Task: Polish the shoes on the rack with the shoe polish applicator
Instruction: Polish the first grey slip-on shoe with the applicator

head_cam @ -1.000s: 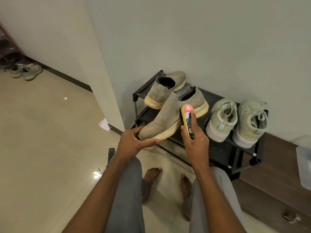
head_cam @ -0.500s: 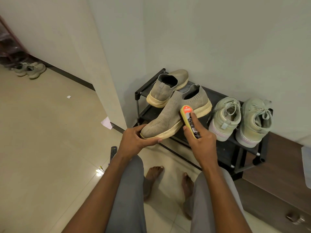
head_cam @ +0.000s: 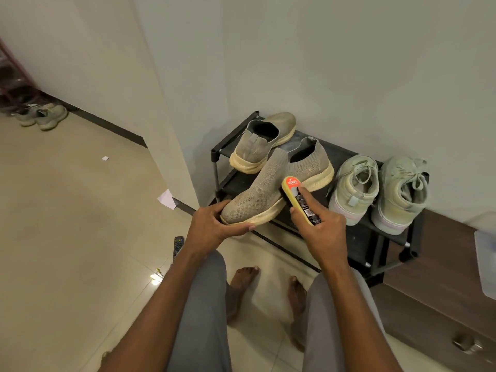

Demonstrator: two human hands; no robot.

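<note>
The left hand (head_cam: 214, 224) gripped the soft, light knit shoe (head_cam: 271, 189) at its toe; the right hand (head_cam: 322, 226) pinched the rigid applicator (head_cam: 300, 200) beside it.

A single wide-angle camera on the person's head looks forward and steeply down. It sits close above both forearms and faces the shoe rack (head_cam: 349, 238) against the wall, with the tiled floor (head_cam: 80, 237) spreading left.
</note>
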